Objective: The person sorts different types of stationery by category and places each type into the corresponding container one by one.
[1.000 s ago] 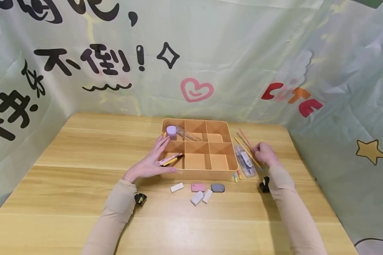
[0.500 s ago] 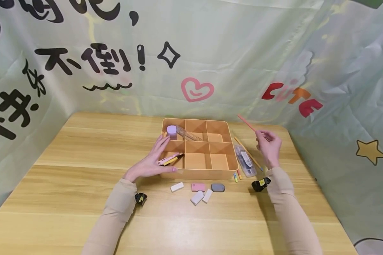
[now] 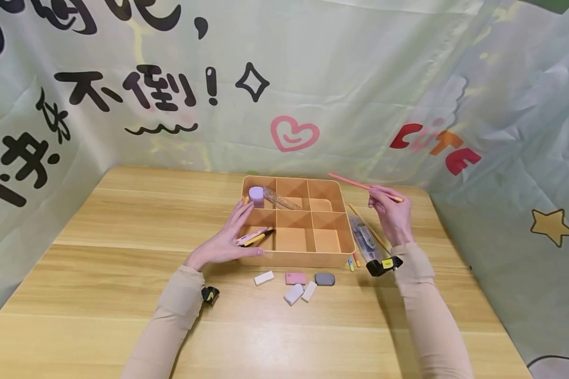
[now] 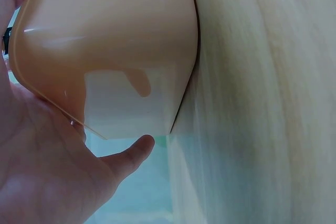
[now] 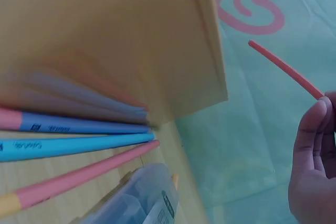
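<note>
My right hand (image 3: 392,213) is raised over the table at the right and pinches a slim red pencil (image 3: 348,181). The pencil (image 5: 286,68) points up and left, with its orange end behind the fingers. My left hand (image 3: 225,238) rests against the left side of an orange six-compartment organizer box (image 3: 294,259), fingers spread and thumb along its front. In the left wrist view the thumb (image 4: 128,158) lies straight beside the box's corner. Inside the box, a purple-capped tube (image 3: 256,196) and a clear twisted pen (image 3: 281,200) lie at the back; several pens (image 3: 255,238) fill the front-left compartment.
Right of the box lie a clear plastic case (image 3: 365,237), a yellow pencil (image 3: 371,226) and several colored pens (image 5: 79,148). In front are a pink eraser (image 3: 295,278), a grey eraser (image 3: 324,279) and several white erasers (image 3: 293,294). Printed cloth (image 3: 360,105) hangs behind the table.
My right hand has lifted the red pencil off the table, then moved slightly left and turned it toward the box. My left hand has stayed in place.
</note>
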Action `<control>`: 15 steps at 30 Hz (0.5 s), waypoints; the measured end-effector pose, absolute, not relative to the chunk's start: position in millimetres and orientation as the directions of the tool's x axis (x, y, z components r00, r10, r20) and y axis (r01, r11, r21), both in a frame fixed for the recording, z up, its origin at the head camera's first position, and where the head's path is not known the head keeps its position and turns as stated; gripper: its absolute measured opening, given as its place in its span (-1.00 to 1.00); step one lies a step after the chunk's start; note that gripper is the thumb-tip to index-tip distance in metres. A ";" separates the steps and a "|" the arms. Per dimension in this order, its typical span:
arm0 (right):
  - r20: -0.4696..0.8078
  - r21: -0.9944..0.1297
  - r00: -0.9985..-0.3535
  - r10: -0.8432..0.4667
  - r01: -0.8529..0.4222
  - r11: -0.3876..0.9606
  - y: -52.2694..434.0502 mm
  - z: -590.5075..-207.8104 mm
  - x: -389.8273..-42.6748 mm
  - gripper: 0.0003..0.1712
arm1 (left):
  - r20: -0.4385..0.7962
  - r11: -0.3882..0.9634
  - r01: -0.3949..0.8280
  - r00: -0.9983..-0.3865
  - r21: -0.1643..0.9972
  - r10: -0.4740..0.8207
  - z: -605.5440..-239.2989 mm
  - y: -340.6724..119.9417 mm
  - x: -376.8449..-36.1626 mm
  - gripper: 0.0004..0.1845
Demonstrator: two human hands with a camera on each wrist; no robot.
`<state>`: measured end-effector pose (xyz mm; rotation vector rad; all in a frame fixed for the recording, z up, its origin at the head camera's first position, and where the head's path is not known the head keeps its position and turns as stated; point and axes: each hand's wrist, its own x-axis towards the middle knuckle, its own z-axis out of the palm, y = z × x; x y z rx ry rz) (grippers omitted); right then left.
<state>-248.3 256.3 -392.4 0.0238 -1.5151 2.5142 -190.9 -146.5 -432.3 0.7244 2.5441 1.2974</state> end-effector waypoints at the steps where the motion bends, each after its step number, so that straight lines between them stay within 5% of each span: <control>1: 0.109 -0.869 -0.983 0.151 -0.168 -0.465 256.1 -391.9 -248.9 -0.81 | 0.047 0.496 0.335 -0.861 0.802 0.506 -432.5 -146.4 -191.0 0.30; 8: 0.079 -0.910 -0.996 0.046 -0.091 -0.403 253.7 -391.7 -253.8 -0.77 | 0.050 0.495 0.337 -0.861 0.801 0.506 -433.2 -146.1 -191.5 0.29; 15: 0.082 -0.993 -0.993 0.090 -0.089 -0.077 238.9 -393.9 -259.2 -0.90 | 0.048 0.493 0.332 -0.863 0.804 0.503 -431.7 -145.7 -190.2 0.30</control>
